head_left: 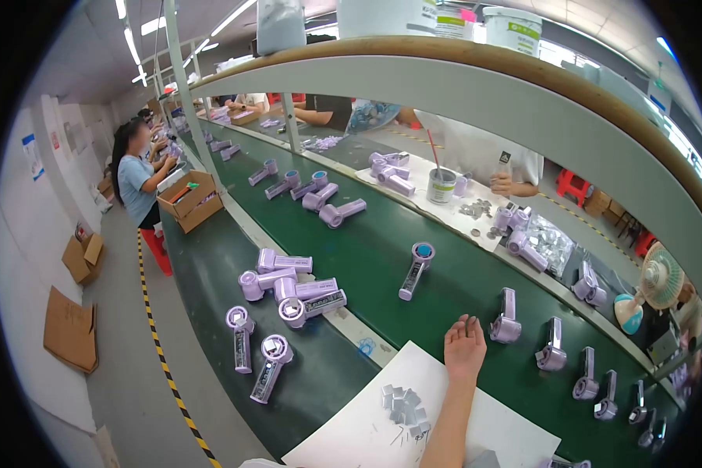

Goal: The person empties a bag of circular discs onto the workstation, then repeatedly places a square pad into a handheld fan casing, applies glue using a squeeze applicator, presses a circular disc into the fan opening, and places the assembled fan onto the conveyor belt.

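Observation:
One of my hands (464, 348) reaches out over the green belt, palm up with fingers slightly curled and nothing in it. By the arm's angle it looks like my right hand. Just right of its fingers lies a purple handheld device (506, 316). Another purple device (417, 271) with a blue round centre lies up and to the left. Below, beside the forearm, small grey square pieces (404, 407) lie on a white sheet (343, 425). Several purple devices (276, 366), some with open handles, lie on the dark surface at the left. My other hand is not visible.
The green belt (366, 249) carries more purple devices and runs diagonally. A shelf edge (444, 74) with white buckets spans above. Across the belt, a co-worker's hand (507, 185) is near a bucket (441, 186). A person (139, 183) stands left behind a cardboard box (189, 201).

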The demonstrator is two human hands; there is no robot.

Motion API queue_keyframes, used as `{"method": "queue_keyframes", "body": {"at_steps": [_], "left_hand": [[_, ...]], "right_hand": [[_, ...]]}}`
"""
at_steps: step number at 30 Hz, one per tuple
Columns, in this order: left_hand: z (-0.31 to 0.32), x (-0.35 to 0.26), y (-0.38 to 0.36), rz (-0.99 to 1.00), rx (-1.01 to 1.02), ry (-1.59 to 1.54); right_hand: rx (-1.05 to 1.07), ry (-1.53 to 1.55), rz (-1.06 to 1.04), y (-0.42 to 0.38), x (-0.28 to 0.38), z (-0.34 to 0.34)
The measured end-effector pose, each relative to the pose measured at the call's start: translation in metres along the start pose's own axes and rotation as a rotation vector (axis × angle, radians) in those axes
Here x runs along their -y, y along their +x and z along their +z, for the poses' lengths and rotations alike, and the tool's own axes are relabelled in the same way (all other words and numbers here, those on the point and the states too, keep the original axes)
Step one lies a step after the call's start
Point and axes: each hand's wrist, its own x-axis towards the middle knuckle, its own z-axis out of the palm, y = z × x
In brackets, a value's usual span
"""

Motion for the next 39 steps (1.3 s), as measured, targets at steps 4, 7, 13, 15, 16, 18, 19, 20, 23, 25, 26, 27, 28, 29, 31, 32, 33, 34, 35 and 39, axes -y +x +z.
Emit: {"method": "queue_keyframes", "body": {"at_steps": [4,7,13,15,16,18,19,20,23,25,26,27,28,29,31,32,33,34,35,39], "left_hand": [[0.015,-0.009,-0.021,-0.033,-0.024,0.124],[0.037,-0.025,-0.067,-0.106,-0.048,0.363],[0.111,-0.098,-0.208,-0.45,0.038,1.215],[0.134,-0.132,-0.245,-0.506,0.121,1.507],[0.144,-0.149,-0.257,-0.477,0.15,1.662],[0.159,-0.18,-0.275,-0.368,0.155,1.996],[0.159,-0.194,-0.28,-0.239,0.141,2.134],[0.155,-0.208,-0.281,-0.087,0.124,2.275],[0.122,-0.249,-0.272,0.458,0.186,2.575],[0.119,-0.254,-0.271,0.513,0.186,2.692],[0.114,-0.256,-0.271,0.512,0.217,2.722],[0.113,-0.257,-0.272,0.511,0.248,2.753],[0.112,-0.258,-0.272,0.517,0.255,2.761],[0.112,-0.258,-0.271,0.527,0.262,2.766],[0.112,-0.255,-0.271,0.542,0.265,2.776],[0.112,-0.254,-0.271,0.548,0.262,2.779],[0.113,-0.253,-0.27,0.556,0.26,2.784],[0.112,-0.255,-0.269,0.549,0.28,2.772],[0.111,-0.257,-0.269,0.542,0.296,2.763],[0.113,-0.255,-0.267,0.543,0.29,2.753]], "right_hand": [[0.015,-0.038,-0.016,0.0,0.001,0.0],[-0.005,-0.112,-0.049,0.009,0.002,-0.01],[0.025,-0.414,-0.133,-0.004,-0.01,0.013],[0.038,-0.472,-0.156,-0.007,-0.012,0.018],[0.045,-0.504,-0.172,-0.009,-0.011,0.021],[0.049,-0.516,-0.182,-0.011,-0.01,0.021],[0.052,-0.516,-0.186,-0.012,-0.01,0.021],[0.052,-0.521,-0.192,-0.013,-0.01,0.022],[0.04,-0.536,-0.2,-0.013,-0.01,0.019],[0.041,-0.544,-0.186,-0.011,-0.011,0.015],[0.04,-0.545,-0.176,-0.01,-0.011,0.012],[0.028,-0.564,-0.187,-0.012,-0.011,0.013],[0.017,-0.583,-0.198,-0.013,-0.012,0.015],[0.009,-0.603,-0.209,-0.013,-0.011,0.018],[0.002,-0.59,-0.211,-0.015,-0.01,0.018],[-0.002,-0.583,-0.213,-0.015,-0.01,0.019],[-0.002,-0.672,-0.275,-0.014,-0.01,0.024],[0.003,-0.756,-0.336,-0.011,-0.014,0.033],[0.008,-0.839,-0.393,-0.005,-0.019,0.043],[0.036,-1.045,-0.671,0.028,-0.034,0.113]]}}
